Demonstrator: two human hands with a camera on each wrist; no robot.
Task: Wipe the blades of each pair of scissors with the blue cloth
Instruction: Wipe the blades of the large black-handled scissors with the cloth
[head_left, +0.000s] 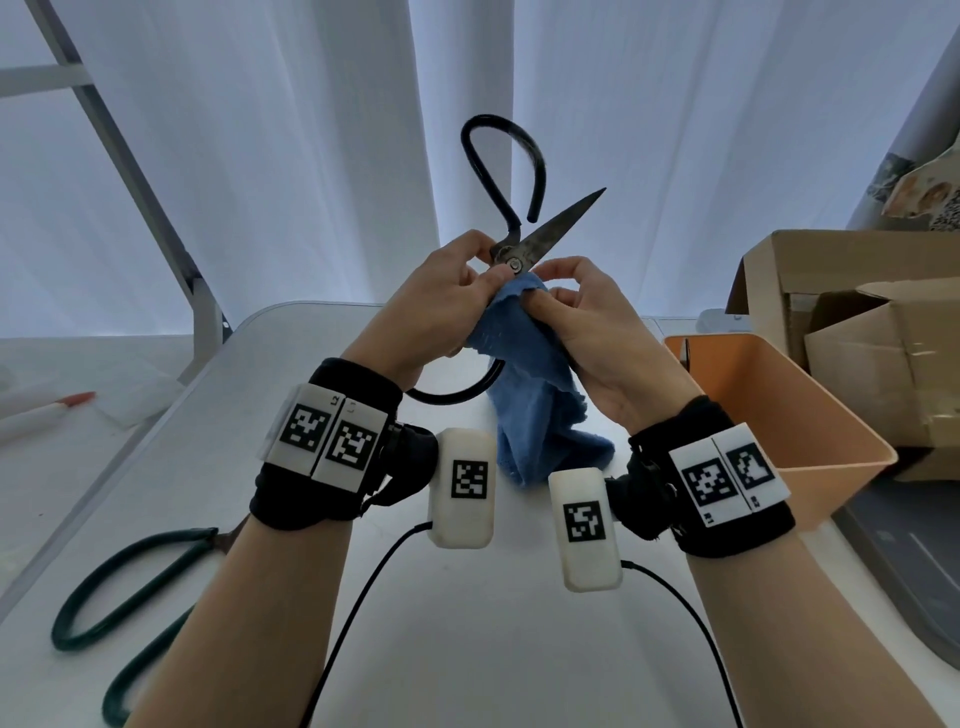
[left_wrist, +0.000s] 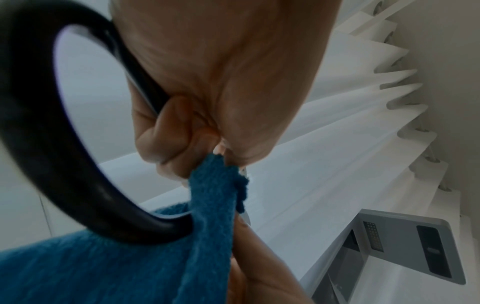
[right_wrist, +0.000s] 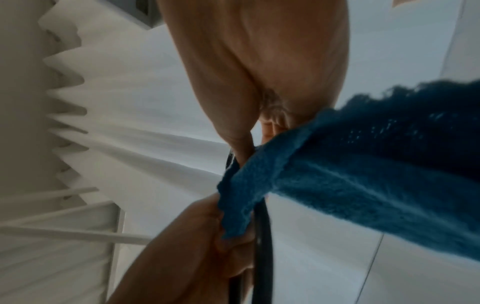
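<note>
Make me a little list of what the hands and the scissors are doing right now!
left hand: grips the black scissors near the pivot
right hand: pinches the blue cloth around the lower blade
black scissors: held up, spread open, one dark blade pointing up and right
blue cloth: hangs down to the white table
green-handled scissors: lying on the table, by the left forearm
orange bin: at the right

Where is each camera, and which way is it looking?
Head: on the person's head, looking forward and down at the left hand, right hand, black scissors, both forearms.
Left wrist: looks along the left hand at the scissors' handle loop and blue cloth.
Right wrist: looks along the right hand at the cloth.
All share the blue cloth.
</note>
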